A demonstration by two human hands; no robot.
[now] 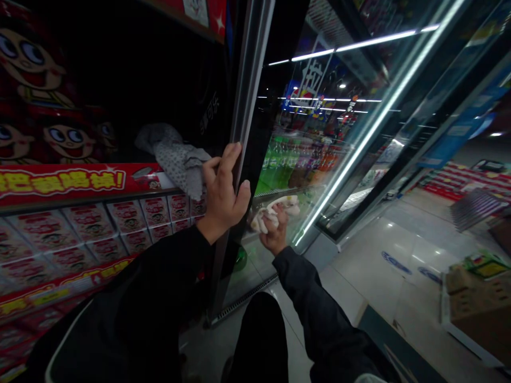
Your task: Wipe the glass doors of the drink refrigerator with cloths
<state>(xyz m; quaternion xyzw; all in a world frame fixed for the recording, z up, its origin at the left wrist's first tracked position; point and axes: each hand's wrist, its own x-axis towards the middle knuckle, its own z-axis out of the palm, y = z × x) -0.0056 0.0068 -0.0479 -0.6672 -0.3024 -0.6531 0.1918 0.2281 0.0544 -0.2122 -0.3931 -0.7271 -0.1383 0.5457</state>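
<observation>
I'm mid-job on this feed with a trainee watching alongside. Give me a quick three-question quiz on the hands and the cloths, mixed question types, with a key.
1. Which of the person's hands holds the white cloth?

2. True or false: the left hand is clenched into a fist.

3. Where is the grey cloth?
A) On the tiled floor
B) At the shelf edge, by the red front strip
C) On the person's knee

Key:
1. The right hand.
2. False: it is open, with its fingers extended.
3. B
</observation>
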